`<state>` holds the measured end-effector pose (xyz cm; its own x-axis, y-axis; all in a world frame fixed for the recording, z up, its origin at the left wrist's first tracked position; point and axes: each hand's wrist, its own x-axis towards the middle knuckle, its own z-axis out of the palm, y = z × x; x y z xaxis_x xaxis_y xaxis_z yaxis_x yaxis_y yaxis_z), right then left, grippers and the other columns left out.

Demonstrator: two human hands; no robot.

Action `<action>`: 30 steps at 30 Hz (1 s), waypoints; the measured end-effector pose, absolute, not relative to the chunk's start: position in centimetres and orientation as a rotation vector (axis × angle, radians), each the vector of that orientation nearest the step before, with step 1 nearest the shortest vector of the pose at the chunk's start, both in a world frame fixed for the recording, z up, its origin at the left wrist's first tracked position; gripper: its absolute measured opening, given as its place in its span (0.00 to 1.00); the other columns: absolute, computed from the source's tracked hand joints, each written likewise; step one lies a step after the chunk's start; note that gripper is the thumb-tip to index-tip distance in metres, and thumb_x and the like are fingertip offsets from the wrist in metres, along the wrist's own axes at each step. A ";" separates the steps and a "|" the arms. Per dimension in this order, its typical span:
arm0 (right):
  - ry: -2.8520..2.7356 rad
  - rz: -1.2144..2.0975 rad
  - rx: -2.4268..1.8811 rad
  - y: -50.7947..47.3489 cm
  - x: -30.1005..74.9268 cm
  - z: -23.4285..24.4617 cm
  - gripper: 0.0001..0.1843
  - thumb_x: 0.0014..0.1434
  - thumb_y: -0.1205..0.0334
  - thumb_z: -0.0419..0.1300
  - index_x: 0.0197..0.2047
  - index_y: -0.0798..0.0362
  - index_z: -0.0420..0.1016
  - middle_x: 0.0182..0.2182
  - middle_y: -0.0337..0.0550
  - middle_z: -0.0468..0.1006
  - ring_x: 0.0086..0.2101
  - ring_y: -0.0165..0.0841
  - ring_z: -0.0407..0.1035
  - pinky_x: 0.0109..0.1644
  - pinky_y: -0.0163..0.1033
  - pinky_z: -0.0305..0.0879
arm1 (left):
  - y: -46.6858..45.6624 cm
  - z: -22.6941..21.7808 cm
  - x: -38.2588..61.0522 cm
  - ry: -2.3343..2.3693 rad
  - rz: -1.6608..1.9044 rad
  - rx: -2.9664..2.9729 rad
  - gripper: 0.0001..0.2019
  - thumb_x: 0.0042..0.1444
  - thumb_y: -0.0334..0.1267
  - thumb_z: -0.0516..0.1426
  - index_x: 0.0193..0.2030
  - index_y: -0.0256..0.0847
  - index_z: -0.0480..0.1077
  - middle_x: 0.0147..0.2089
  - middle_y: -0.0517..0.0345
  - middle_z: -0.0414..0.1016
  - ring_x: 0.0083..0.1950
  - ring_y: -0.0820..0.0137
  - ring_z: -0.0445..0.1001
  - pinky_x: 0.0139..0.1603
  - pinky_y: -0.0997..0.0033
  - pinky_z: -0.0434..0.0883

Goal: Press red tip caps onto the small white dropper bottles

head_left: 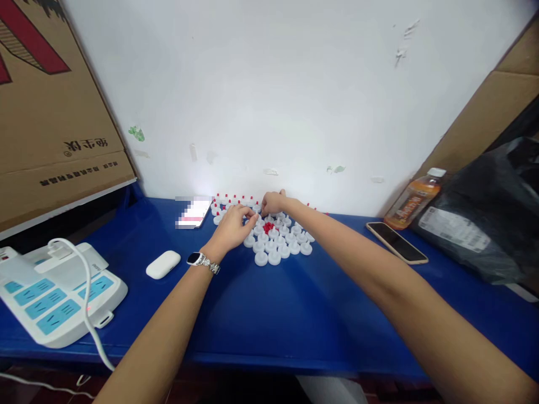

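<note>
Several white plastic nozzle caps (274, 257), round with a pointed spout, stand in a cluster on the blue table. Small red tips (268, 227) lie in a pile amid them. Behind and to the left, more white caps (218, 210) carry red tips on their spouts. My left hand (236, 225) is at the cluster's left side, its thumb and fingers drawn together; what they pinch is too small to make out. Over the back of the cluster, my right hand (273, 203) has its fingers curled downward and closed, and whatever is in them is hidden.
A white power strip (54, 303) with a cable and a white oval case (163, 264) lie left. A partly blurred phone (196, 213) is near the wall. Right are another phone (397, 242), an orange drink bottle (415, 199) and a dark plastic bag (475, 219). A cardboard box (63, 118) stands left.
</note>
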<state>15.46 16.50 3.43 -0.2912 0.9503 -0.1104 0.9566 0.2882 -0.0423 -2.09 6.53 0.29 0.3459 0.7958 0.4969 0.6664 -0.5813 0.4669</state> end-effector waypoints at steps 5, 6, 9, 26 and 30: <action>2.475 -0.150 1.852 16.2 15.4 3.9 0.11 0.49 0.55 0.69 0.35 0.51 0.83 0.35 0.44 0.84 0.46 0.42 0.74 0.62 0.53 0.45 | 6.3 0.7 -2.3 1.347 1.080 2.405 0.13 0.64 0.46 0.53 0.35 0.42 0.73 0.41 0.51 0.75 0.46 0.60 0.71 0.48 0.58 0.69; 2.488 -0.147 1.868 16.0 15.5 4.2 0.11 0.49 0.55 0.68 0.35 0.51 0.83 0.35 0.43 0.84 0.45 0.42 0.74 0.62 0.52 0.46 | 6.2 0.8 -2.4 1.347 1.085 2.403 0.13 0.64 0.46 0.53 0.35 0.41 0.73 0.41 0.51 0.75 0.46 0.60 0.71 0.48 0.58 0.69; 2.551 -0.147 1.894 15.2 16.0 5.3 0.10 0.50 0.54 0.68 0.34 0.50 0.84 0.33 0.41 0.83 0.43 0.40 0.74 0.61 0.52 0.47 | 6.3 0.9 -2.7 1.359 1.099 2.398 0.14 0.64 0.46 0.52 0.35 0.41 0.72 0.40 0.51 0.75 0.45 0.60 0.71 0.48 0.58 0.69; 2.543 -0.067 2.034 15.7 14.9 5.4 0.17 0.54 0.55 0.65 0.45 0.53 0.82 0.46 0.51 0.82 0.45 0.42 0.76 0.45 0.39 0.69 | 7.0 -0.2 -3.5 1.376 1.104 2.377 0.16 0.64 0.48 0.52 0.35 0.41 0.73 0.40 0.52 0.76 0.45 0.61 0.72 0.46 0.60 0.69; 2.504 -0.069 2.084 16.6 14.1 4.5 0.17 0.52 0.55 0.66 0.44 0.52 0.82 0.45 0.52 0.82 0.44 0.43 0.76 0.45 0.41 0.70 | 7.3 -0.3 -3.6 1.392 1.096 2.375 0.16 0.64 0.48 0.52 0.34 0.41 0.73 0.40 0.52 0.76 0.45 0.61 0.72 0.46 0.60 0.69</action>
